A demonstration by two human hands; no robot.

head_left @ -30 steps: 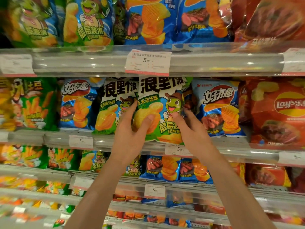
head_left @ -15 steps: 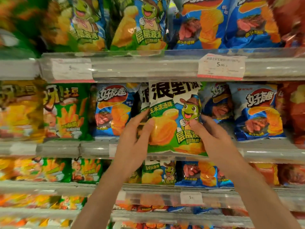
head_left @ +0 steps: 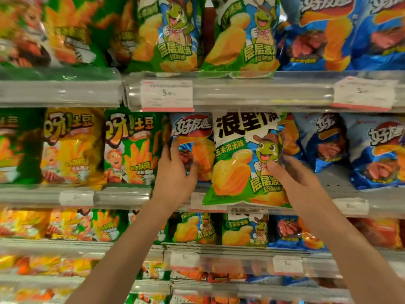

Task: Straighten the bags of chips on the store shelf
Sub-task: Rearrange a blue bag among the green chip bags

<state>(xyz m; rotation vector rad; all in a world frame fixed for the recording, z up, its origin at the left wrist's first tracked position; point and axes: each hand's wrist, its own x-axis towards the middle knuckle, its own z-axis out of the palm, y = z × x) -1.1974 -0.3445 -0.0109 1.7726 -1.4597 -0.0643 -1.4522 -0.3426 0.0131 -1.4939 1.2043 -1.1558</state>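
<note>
Your left hand (head_left: 175, 178) has left the green corn-flavour bag (head_left: 243, 163), which it was steadying half a second ago, and now grips the blue bag (head_left: 192, 150) beside it, with fingers on that bag's left edge and the thumb on its front. Your right hand (head_left: 295, 181) remains on the green bag, thumb on the front and fingers curled behind the right edge.

The green bag stands on the middle shelf (head_left: 350, 191), tilted slightly, with its bottom seam hanging over the shelf lip and covering part of a price tag (head_left: 208, 205). It is therefore not yet seated.

The blue bag stands behind and to the left of the green bag, partly covered by it.

Judged from this, work now extends to the neighbouring bag. Push the green bag back behind the lip before releasing it.
</note>
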